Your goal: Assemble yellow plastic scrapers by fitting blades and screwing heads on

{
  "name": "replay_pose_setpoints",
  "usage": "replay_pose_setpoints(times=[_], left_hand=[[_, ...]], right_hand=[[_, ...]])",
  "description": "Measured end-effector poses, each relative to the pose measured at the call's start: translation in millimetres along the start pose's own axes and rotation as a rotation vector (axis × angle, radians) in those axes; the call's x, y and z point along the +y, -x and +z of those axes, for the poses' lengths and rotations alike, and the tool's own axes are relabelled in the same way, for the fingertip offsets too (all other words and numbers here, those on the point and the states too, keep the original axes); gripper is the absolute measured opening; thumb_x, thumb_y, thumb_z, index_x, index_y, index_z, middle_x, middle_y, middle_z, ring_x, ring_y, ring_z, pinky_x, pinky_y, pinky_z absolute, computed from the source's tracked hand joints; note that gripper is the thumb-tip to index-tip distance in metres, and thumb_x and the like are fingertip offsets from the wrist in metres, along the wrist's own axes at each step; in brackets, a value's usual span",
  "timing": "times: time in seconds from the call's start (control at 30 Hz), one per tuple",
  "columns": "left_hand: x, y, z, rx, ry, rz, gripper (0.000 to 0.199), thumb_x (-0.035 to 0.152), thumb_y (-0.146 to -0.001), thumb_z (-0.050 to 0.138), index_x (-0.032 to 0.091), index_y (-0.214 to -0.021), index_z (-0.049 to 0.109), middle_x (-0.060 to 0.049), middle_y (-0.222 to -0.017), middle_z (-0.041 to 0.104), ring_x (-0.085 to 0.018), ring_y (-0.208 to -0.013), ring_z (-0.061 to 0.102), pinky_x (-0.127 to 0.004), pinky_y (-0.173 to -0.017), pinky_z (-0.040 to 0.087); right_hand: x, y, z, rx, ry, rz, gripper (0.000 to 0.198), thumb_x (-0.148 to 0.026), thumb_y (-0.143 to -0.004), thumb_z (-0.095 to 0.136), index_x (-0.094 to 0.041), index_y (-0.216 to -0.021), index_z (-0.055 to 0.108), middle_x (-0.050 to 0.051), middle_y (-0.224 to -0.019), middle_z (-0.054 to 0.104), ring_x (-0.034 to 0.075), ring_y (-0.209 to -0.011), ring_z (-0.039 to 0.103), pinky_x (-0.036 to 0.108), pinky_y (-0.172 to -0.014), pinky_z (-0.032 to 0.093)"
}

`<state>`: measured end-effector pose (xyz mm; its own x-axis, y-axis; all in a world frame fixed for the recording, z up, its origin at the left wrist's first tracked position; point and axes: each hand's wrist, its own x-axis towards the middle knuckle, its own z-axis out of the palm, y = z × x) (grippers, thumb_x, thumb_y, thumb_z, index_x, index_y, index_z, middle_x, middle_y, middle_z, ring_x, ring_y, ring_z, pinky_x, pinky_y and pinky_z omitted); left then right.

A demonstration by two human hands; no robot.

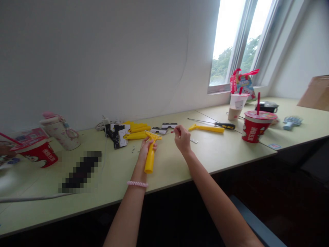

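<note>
My left hand [146,147] is wrapped around the neck of a yellow scraper [149,161], its head up and its round handle end towards me. To the right of that head, my right hand [183,139] pinches a small thin tool with a red part [172,132], whose slim tip points left at the scraper head. Whether the tip touches the head I cannot tell. A second yellow scraper [208,128] lies beyond my right hand, beside a long screwdriver [224,125]. Tiny metal parts [133,149] lie left of my left hand.
Several yellow scrapers [138,128] with black-and-white packaging [119,135] lie by the wall. Red cups [253,128] and a pale cup [235,106] stand on the right. Another red cup [38,154] and a tumbler [60,133] stand left, near a pixelated dark object [82,171].
</note>
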<state>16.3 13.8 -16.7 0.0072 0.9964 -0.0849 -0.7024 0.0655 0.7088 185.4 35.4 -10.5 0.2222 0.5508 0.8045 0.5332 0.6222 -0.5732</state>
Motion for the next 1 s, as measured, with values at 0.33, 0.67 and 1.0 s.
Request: replay_pose_setpoints(times=[0.33, 0.67, 1.0], left_hand=[[-1.7, 0.6, 0.3, -0.002, -0.037, 0.034, 0.046, 0.004, -0.065, 0.058, 0.024, -0.104, 0.043, -0.002, -0.082, 0.055, -0.004, -0.049, 0.049, -0.012, -0.04, 0.036], [-2.0, -1.4, -1.4, -0.032, -0.114, 0.017, 0.047, 0.005, -0.062, 0.06, 0.023, -0.101, 0.041, -0.002, -0.081, 0.056, -0.006, -0.048, 0.05, -0.013, -0.039, 0.035], [-5.2, -1.8, -2.3, -0.014, -0.092, 0.038, 0.045, 0.006, -0.061, 0.06, 0.023, -0.098, 0.041, -0.003, -0.081, 0.055, -0.005, -0.047, 0.05, -0.013, -0.039, 0.034]], right_hand=[[0.8, 0.5, 1.1, 0.013, -0.026, -0.028, 0.011, -0.018, -0.08, 0.045, -0.019, -0.071, 0.051, 0.001, -0.063, 0.056, 0.014, -0.06, 0.05, 0.025, -0.059, 0.038], [-5.8, 1.2, -3.9, 0.015, -0.004, 0.098, 0.03, -0.039, -0.085, 0.046, -0.018, -0.064, 0.053, -0.003, -0.05, 0.048, 0.01, -0.047, 0.042, 0.021, -0.05, 0.031], [-1.7, -2.3, -2.9, -0.052, 0.033, 0.036, 0.026, -0.026, -0.087, 0.034, -0.019, -0.082, 0.058, 0.005, -0.081, 0.062, 0.019, -0.082, 0.054, 0.028, -0.072, 0.039]])
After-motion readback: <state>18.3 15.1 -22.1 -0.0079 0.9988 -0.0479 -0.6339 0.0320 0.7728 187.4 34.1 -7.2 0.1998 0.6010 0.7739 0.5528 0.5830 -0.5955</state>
